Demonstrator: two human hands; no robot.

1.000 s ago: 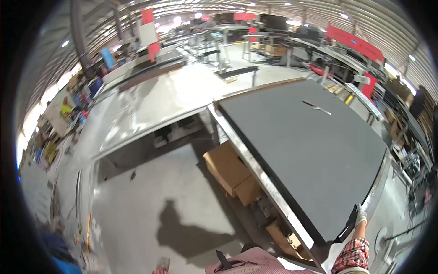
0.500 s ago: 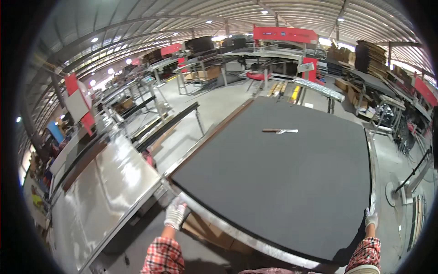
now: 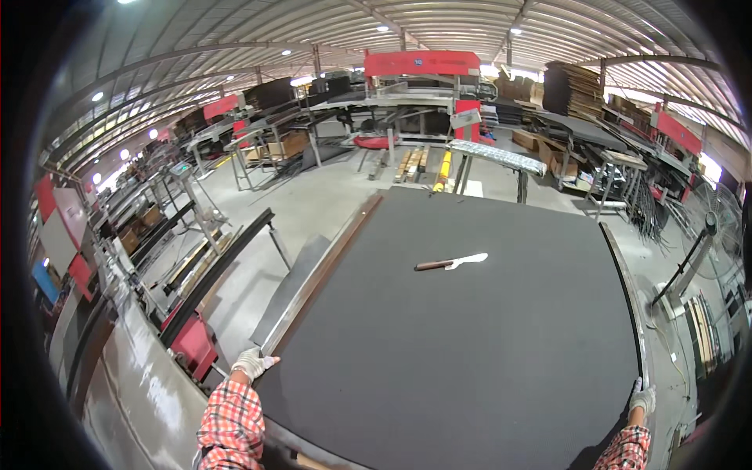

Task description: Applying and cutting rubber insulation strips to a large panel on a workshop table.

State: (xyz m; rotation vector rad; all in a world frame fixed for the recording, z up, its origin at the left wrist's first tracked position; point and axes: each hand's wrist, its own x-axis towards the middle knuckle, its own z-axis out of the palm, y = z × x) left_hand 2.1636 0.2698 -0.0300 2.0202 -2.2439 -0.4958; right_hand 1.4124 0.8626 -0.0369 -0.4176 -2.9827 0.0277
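A large dark grey sheet (image 3: 462,345) lies over a metal-edged table in front of me. My left hand (image 3: 253,364), in a pale glove, grips the sheet's left edge near its front corner, thumb above. At the right edge, my gloved right hand (image 3: 642,398) is closed on the sheet, its fingers partly hidden. A knife (image 3: 450,263) with a brown handle and pale blade rests on the sheet, beyond both hands.
A brown strip (image 3: 333,266) runs along the table's left side. Left of it stand a long black rail (image 3: 219,274) and a shiny metal-topped table (image 3: 149,392). A standing fan (image 3: 709,227) is on the right. A foil-covered bench (image 3: 497,157) stands beyond the sheet.
My left hand has moved from the table's front-left corner to the sheet's left edge and closed on it. The view has turned right. The knife appears nearer and tilted differently.
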